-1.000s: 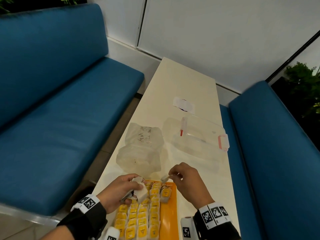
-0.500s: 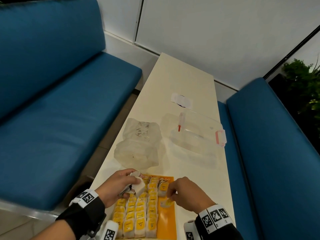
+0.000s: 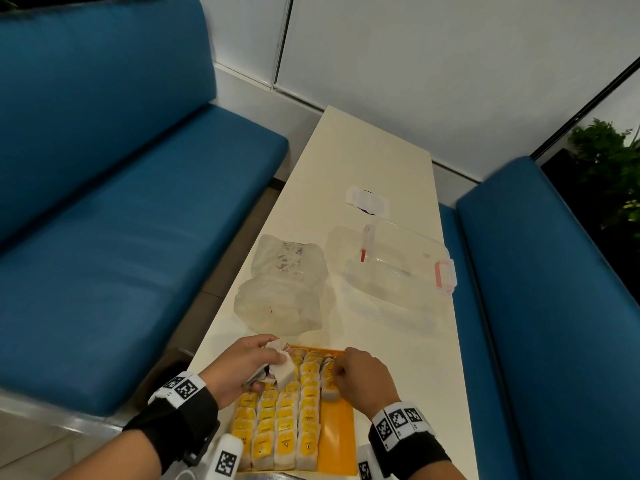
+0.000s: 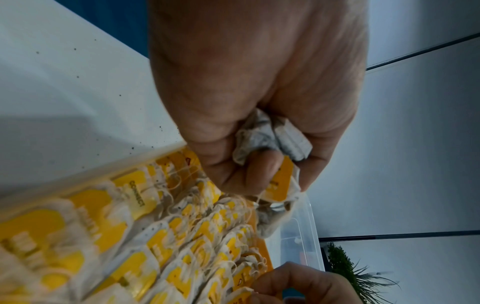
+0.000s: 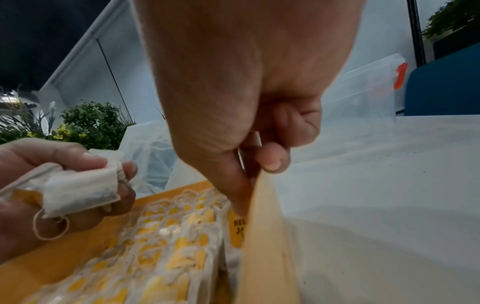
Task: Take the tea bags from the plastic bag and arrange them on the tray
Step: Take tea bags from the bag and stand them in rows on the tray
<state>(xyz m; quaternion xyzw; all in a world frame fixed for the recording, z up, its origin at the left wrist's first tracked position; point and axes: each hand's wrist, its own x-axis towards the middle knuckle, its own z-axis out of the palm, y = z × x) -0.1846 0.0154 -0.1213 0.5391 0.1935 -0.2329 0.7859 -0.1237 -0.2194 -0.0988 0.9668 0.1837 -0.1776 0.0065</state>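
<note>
An orange tray (image 3: pixel 337 431) lies at the table's near edge, with rows of yellow-tagged tea bags (image 3: pixel 277 427) on it. My left hand (image 3: pixel 249 365) hovers over the tray's far left corner and grips a bunch of tea bags (image 3: pixel 282 370), also seen in the wrist views (image 4: pixel 270 137) (image 5: pixel 78 189). Over the right-hand column, my right hand (image 3: pixel 360 379) has its fingers curled and pinches one tea bag (image 5: pixel 237 228) down by the tray's rim (image 5: pixel 262 226). The crumpled clear plastic bag (image 3: pixel 280 289) lies just beyond the tray.
A clear lidded container (image 3: pixel 398 268) with red clasps stands to the right of the bag, and a small white packet (image 3: pixel 367 200) lies farther back. Blue benches (image 3: pixel 121 237) flank the narrow table (image 3: pixel 381 150). The tray's right strip is bare orange.
My right hand has come down from above the tray's far edge, carrying its tea bag onto the right-hand column. The left hand has kept its bunch and hardly moved.
</note>
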